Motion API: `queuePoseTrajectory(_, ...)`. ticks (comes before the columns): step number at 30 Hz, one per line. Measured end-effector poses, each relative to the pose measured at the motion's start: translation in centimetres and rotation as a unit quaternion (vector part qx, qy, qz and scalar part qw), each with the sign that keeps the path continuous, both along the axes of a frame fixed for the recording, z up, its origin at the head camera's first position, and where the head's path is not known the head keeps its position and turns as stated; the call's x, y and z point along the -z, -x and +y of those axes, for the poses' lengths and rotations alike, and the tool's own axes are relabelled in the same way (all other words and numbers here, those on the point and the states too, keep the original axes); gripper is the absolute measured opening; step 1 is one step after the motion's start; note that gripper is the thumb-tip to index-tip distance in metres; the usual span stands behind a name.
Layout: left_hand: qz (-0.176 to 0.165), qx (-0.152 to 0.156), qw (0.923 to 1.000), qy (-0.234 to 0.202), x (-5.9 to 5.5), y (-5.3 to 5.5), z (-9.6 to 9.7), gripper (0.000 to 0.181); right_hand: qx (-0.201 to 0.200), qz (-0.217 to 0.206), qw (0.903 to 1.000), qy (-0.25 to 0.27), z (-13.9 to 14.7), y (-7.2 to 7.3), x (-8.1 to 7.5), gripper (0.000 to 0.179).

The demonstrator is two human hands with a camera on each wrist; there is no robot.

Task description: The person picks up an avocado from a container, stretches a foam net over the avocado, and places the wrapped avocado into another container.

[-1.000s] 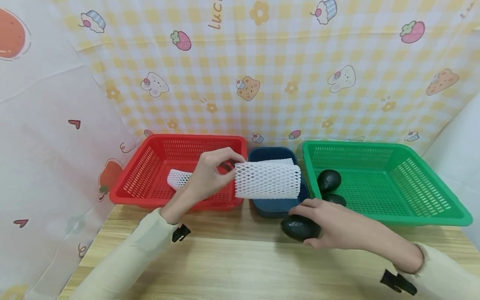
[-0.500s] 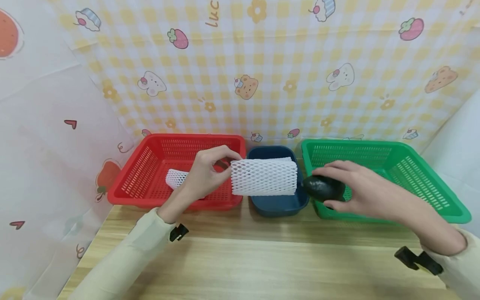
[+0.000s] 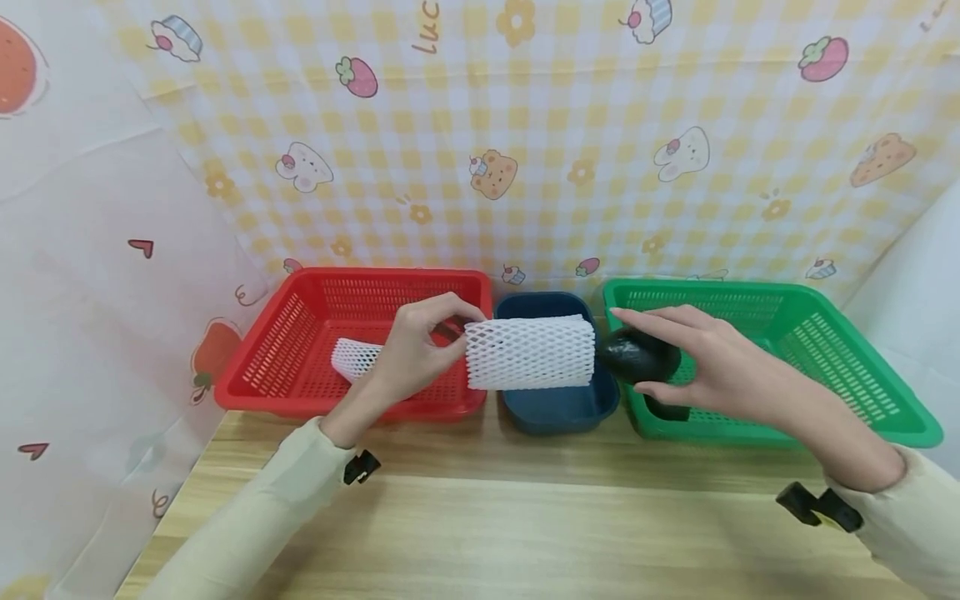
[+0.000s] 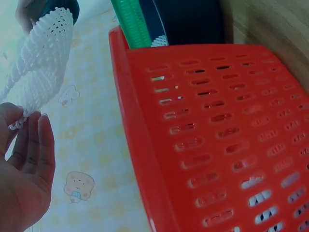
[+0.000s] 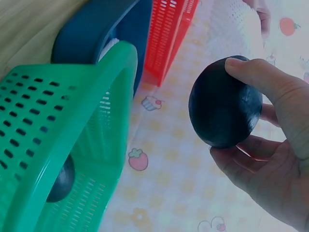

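My left hand (image 3: 420,346) pinches the left end of a white foam net sleeve (image 3: 528,357), which it holds sideways above the blue bin (image 3: 553,415). Between thumb and fingers, my right hand (image 3: 716,367) grips a dark avocado (image 3: 639,357). The avocado's narrow tip is right at the sleeve's far end; whether it touches or enters the mesh cannot be told. In the right wrist view, the held avocado (image 5: 224,104) stands out in front of the sleeve. Another avocado (image 3: 666,410) lies in the green basket (image 3: 817,437), partly hidden below my right hand.
To the left, a red basket (image 3: 255,400) contains another white foam net (image 3: 354,358), partly covered by my left forearm. White mesh also shows inside the blue bin in the left wrist view. A wooden table (image 3: 480,525) stretches in front; a patterned cloth (image 3: 450,108) hangs behind.
My right hand has lifted the avocado from over the table's front, up and right, then slightly left to the sleeve's end. My left hand has stayed nearly still with the sleeve.
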State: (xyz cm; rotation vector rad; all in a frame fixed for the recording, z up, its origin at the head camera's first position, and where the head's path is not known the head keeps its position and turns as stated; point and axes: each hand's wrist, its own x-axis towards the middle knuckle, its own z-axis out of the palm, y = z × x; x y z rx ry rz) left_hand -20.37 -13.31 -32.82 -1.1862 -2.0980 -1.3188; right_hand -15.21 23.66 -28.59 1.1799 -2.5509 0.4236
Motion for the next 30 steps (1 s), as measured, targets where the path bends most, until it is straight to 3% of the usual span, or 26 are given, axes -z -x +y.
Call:
queuePoseTrajectory(8, 0.004, 0.013, 0.9999, 0.003, 0.4, 0.1, 0.8, 0.029, -0.01, -0.016, 0.9998, -0.001, -1.9, 0.4, -0.2, 0.101)
queuePoseTrajectory(13, 0.003, 0.016, 0.9998, 0.014, 0.5, 0.0, 0.9, 0.031, -0.032, -0.001, 0.9995, 0.007, -2.7, 0.6, -0.1, 0.084)
queuePoseTrajectory(16, -0.005, 0.024, 0.999, 0.036, 0.4, 0.0, 0.8, 0.035, -0.032, 0.001, 0.9995, 0.008, -2.8, 0.6, 0.0, 0.075)
queuePoseTrajectory(18, -0.009, 0.028, 0.9967, 0.075, 0.1, -0.1, 0.7, 0.044, -0.025, -0.008, 0.9996, 0.006, -2.6, 0.7, 0.0, 0.074)
queuePoseTrajectory(22, 0.003, 0.018, 0.9845, 0.175, -0.7, -0.9, 0.9, 0.077, -0.008, -0.037, 0.9993, 0.0, -2.4, 0.7, 0.0, 0.072)
queuePoseTrajectory(24, 0.036, 0.0, 0.9762, 0.214, -1.0, -1.6, 1.3, 0.085, 0.0, -0.055, 0.9985, -0.003, -2.4, 0.7, 0.0, 0.07)
queuePoseTrajectory(30, 0.159, -0.048, 0.9448, 0.282, -1.2, -3.5, 3.8, 0.081, -0.001, -0.107, 0.9942, 0.005, -2.7, 0.9, 0.1, 0.065)
